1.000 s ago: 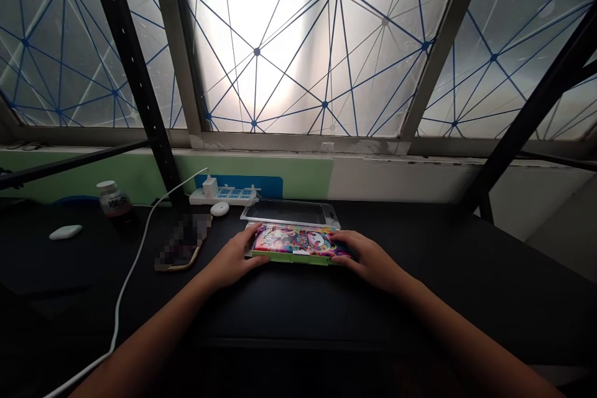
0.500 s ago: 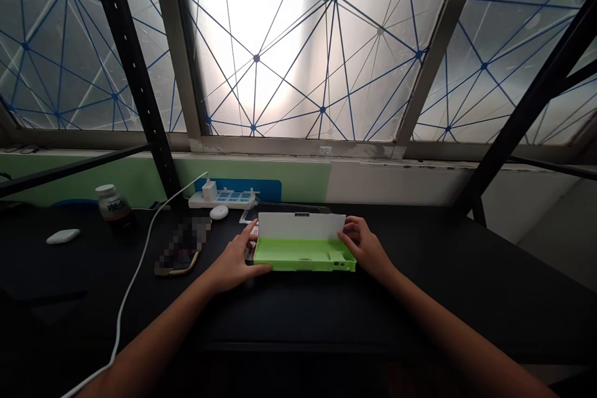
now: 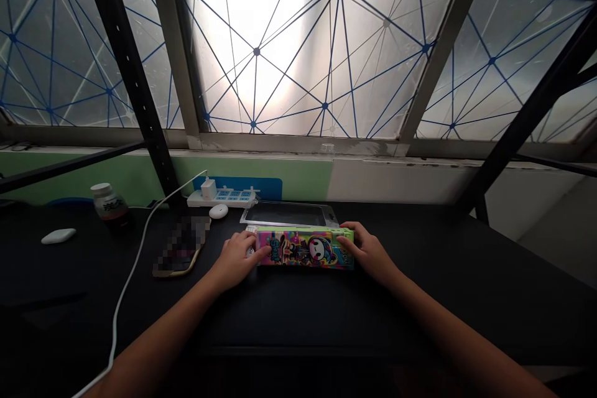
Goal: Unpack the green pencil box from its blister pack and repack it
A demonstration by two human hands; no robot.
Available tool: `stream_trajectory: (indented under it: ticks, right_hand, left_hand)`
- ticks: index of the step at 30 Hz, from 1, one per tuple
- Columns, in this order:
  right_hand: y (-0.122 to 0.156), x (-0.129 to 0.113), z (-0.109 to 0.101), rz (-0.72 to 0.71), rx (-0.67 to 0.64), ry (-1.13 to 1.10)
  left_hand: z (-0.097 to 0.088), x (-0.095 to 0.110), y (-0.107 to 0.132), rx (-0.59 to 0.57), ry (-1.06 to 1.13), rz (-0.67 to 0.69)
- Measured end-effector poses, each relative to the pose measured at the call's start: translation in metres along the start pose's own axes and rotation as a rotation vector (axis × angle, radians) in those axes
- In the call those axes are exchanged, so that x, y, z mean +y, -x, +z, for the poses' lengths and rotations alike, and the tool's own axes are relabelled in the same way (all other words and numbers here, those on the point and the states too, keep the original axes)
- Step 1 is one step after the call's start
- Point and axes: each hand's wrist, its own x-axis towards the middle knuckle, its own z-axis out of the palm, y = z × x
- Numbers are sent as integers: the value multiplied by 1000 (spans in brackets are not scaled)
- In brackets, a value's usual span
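A colourful pencil case (image 3: 298, 249) with cartoon figures on its lid lies closed on the black table in front of me. A bright green edge shows along its back and right side. At its left end, my left hand (image 3: 239, 256) grips it, thumb laid on the lid. My right hand (image 3: 366, 250) holds the right end, with the thumb on top and the fingers behind. Just behind the case is a clear plastic package (image 3: 330, 216) with a pale rim. A small white printed piece beside my left fingers is mostly hidden.
A white power strip (image 3: 219, 200) with a plugged-in charger stands by the wall. Left of the case are a white earbud case (image 3: 218, 211), a blurred-out phone (image 3: 184, 249), a white cable (image 3: 133, 267), a lidded jar (image 3: 109, 204) and a white mouse-like object (image 3: 58, 236). Black frame posts rise on both sides.
The pencil case's raised lid has come down, hiding the green inside and showing the printed top. The clear package behind it now shows more. Both hands stay at the ends.
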Motion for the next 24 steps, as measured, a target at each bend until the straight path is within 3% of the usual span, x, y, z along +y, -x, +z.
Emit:
stream_trajectory:
  ticks: [4,9,16,24]
  right_hand:
    - [-6,-8,1,-43,56,185]
    - [-8,-37,1,-200,35,386]
    - [-29,-77,44,-358,-70,458]
    - [-48,-75,61,-360,-19,427]
  left_hand:
    - [3,-1,-1,33,-7,-31]
    - [3,-2,2,50,19,-32]
    - [-4,-1,10,-37,37,14]
    - [0,-9,8,-11,175,42]
